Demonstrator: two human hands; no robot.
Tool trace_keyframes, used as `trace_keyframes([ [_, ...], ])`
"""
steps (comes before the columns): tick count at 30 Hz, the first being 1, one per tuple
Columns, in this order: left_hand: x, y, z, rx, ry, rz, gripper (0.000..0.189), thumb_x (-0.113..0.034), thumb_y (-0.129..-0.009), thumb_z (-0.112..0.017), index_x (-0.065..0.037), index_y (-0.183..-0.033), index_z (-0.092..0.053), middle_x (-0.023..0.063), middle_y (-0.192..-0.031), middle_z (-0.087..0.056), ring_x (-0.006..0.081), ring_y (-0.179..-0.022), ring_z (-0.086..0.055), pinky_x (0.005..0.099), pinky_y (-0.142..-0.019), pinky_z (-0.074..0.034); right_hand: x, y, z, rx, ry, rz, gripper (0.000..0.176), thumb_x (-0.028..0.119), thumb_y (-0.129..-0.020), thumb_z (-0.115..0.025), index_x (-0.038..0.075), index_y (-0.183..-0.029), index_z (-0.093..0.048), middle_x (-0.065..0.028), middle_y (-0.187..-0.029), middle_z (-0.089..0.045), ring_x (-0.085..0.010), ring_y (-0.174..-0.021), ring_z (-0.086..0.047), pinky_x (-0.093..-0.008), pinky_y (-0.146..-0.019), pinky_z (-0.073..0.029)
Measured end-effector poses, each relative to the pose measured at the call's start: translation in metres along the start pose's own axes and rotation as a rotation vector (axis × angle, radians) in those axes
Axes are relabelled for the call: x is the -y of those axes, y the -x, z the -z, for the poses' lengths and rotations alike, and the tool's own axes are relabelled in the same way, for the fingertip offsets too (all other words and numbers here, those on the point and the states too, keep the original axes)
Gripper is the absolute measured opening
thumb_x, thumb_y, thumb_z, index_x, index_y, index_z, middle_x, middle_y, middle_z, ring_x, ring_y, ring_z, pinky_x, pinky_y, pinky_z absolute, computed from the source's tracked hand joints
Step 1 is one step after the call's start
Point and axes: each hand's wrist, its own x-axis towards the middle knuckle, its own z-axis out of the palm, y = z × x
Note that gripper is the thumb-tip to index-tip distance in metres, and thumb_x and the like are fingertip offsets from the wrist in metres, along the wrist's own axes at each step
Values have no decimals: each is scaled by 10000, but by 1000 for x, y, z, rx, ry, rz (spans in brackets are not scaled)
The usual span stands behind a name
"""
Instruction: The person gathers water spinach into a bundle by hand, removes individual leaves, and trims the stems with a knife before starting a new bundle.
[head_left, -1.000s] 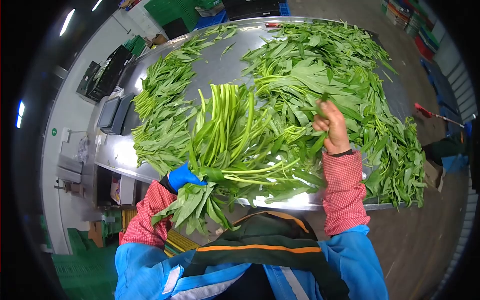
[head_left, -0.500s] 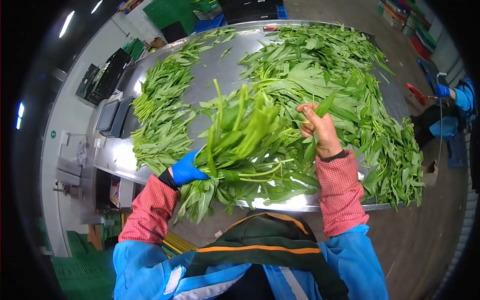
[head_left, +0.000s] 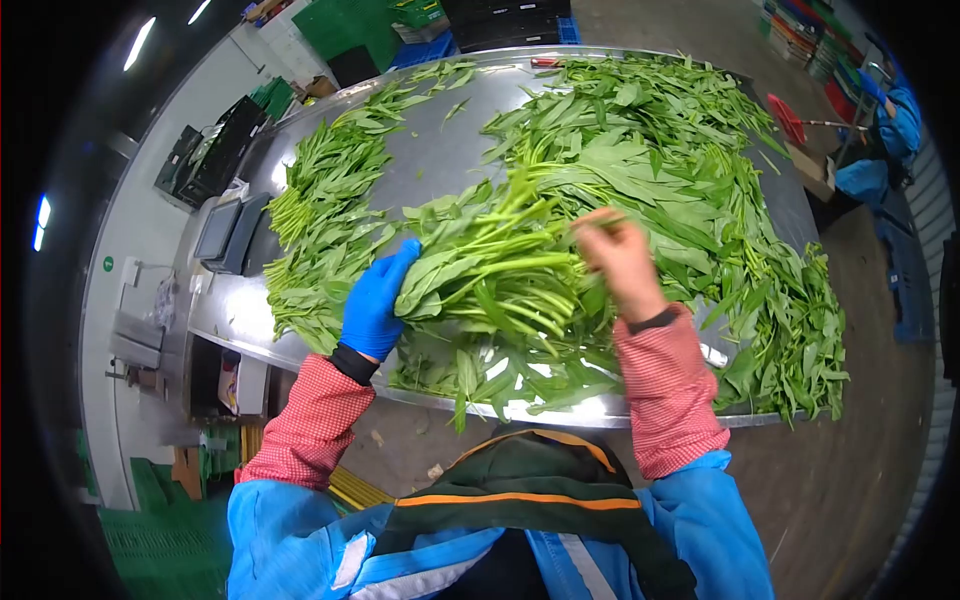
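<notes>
My left hand [head_left: 375, 300], in a blue glove, grips the leafy end of a bunch of water spinach [head_left: 500, 275]. The pale green stems of this bunch fan out to the right above the table's near edge. Just past the stem ends is my right hand [head_left: 620, 260], bare and blurred, its fingers seemingly curled. Whether it pinches a stem cannot be made out. Beyond and to the right spreads a big loose heap of the same greens [head_left: 690, 190]. Laid-out bunches [head_left: 330, 180] form a row along the left side.
The metal table [head_left: 450, 130] carries all the greens. A scale-like device [head_left: 225, 235] and black crates [head_left: 210, 150] are at its left. A red-handled tool [head_left: 545, 62] lies at the far edge. At the right, a person in blue [head_left: 895, 125] holds a red implement [head_left: 787, 118].
My left hand has turned upright and the bunch has swung down to lie more level, stems rightward. My right hand has shifted slightly left, toward the stems. The person at right has moved farther back.
</notes>
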Motion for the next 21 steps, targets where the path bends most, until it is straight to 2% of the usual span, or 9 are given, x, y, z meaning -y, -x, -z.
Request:
trace_keyframes([
  [1, 5, 3, 0, -34, -39, 1, 771, 39, -677, -692, -92, -1386, -417, 175, -1179, -575, 359, -1025, -572, 382, -872, -465, 3, -4, 17, -131, -84, -7, 98, 105, -845, -644, 75, -939, -640, 31, -715, -574, -43, -548, -473, -203, -486, -388],
  [4, 11, 11, -1, -95, -62, 17, 782, 64, -677, -675, -74, -1396, -401, 178, -1213, -566, 360, -1050, -567, 383, -884, -462, 8, -6, 61, 92, -522, -11, 267, 186, -835, -682, 21, -1032, -608, -23, -772, -591, -78, -609, -520, -229, -553, -440],
  [8, 6, 11, -8, -117, 12, 19, 788, 52, -686, -686, -75, -1404, -389, 174, -1252, -547, 343, -1118, -542, 367, -927, -446, 3, 1, 9, 213, 315, -17, 523, 193, -823, -697, -9, -1250, -473, -92, -979, -601, -160, -818, -595, -280, -737, -484],
  [10, 7, 9, -14, -135, 77, 50, 790, 45, -690, -695, -75, -1406, -385, 166, -1265, -540, 332, -1145, -528, 357, -948, -436, -5, 2, -12, 329, 399, 165, 411, 175, -845, -661, -11, -1184, -524, -63, -901, -611, -147, -794, -593, -274, -718, -482],
  [13, 18, 16, -19, -163, 178, 152, 788, 38, -703, -706, -84, -1411, -383, 145, -1279, -535, 313, -1151, -521, 344, -964, -422, -5, -4, -5, 127, 471, 305, 283, 155, -863, -631, -13, -1085, -584, -35, -810, -606, -134, -755, -580, -269, -708, -480],
  [14, 19, 17, -19, -155, 172, 150, 787, 36, -705, -708, -87, -1412, -384, 147, -1278, -534, 311, -1144, -524, 342, -962, -423, 12, 0, 9, 18, 272, -111, 185, 144, -874, -614, 0, -989, -629, -35, -769, -620, -138, -750, -584, -272, -722, -480],
  [16, 21, 25, -16, -140, 157, 157, 786, 30, -708, -712, -92, -1412, -386, 150, -1277, -533, 308, -1130, -529, 338, -959, -424, 3, -9, 39, -50, 42, -54, 208, 192, -885, -614, 14, -991, -640, -65, -834, -651, -154, -792, -605, -284, -741, -485],
  [19, 14, 26, -19, -117, 187, 179, 774, 23, -711, -713, -91, -1407, -395, 152, -1265, -538, 308, -1091, -548, 334, -941, -436, 4, -8, 16, 81, 428, 65, 262, 247, -889, -621, 13, -1004, -640, -92, -875, -667, -166, -823, -619, -300, -735, -495],
  [21, 7, 23, -22, -102, 203, 167, 740, 3, -730, -707, -89, -1399, -405, 153, -1236, -547, 310, -1076, -558, 335, -929, -444, 6, 0, -18, 196, 732, -11, 299, 274, -883, -631, 1, -1006, -637, -126, -923, -672, -207, -858, -639, -322, -727, -503],
])
